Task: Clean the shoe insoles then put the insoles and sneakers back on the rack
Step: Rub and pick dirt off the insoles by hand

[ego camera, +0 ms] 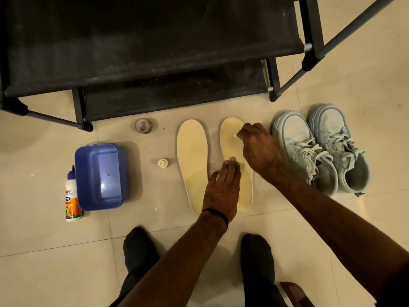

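Two cream insoles lie side by side on the tiled floor, the left insole (192, 160) bare. My left hand (222, 189) rests flat on the heel half of the right insole (230, 142), fingers spread. My right hand (257, 147) is closed around a small white wad (236, 135) pressed on the toe half of that insole. A pair of pale blue sneakers (321, 149) stands just right of my right hand. The black shoe rack (141, 58) rises behind the insoles with dusty fabric shelves.
A blue plastic tub (100, 176) sits at the left with a glue bottle (72, 196) beside it. A tape roll (143, 125) and a small white cap (162, 162) lie near the left insole. My dark-socked feet (141, 247) stand at the bottom.
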